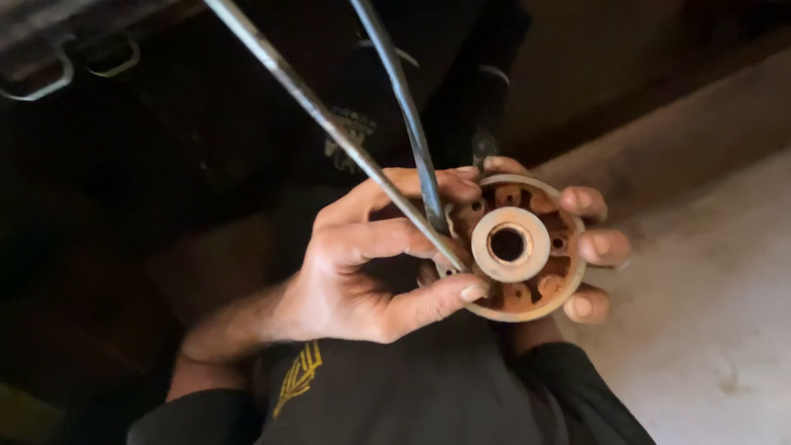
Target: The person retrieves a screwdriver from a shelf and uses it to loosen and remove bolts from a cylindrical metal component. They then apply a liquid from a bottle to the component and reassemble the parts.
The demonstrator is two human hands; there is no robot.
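Observation:
A rusty round metal hub (517, 247) with a pale centre ring and a hole through the middle sits between both hands at the frame's centre. My left hand (362, 264) grips its left rim with thumb and fingers. My right hand (589, 247) cups it from behind, fingertips curling over the right rim. Two thin metal rods, a grey rod (329, 124) and a darker rod (404, 99), slant down from the top and meet at the hub's left edge by my left fingers.
My dark trousers with a yellow emblem (301, 375) fill the lower middle. A pale concrete floor (709, 313) lies to the right. Dark machinery and metal loops (49, 74) sit at the upper left.

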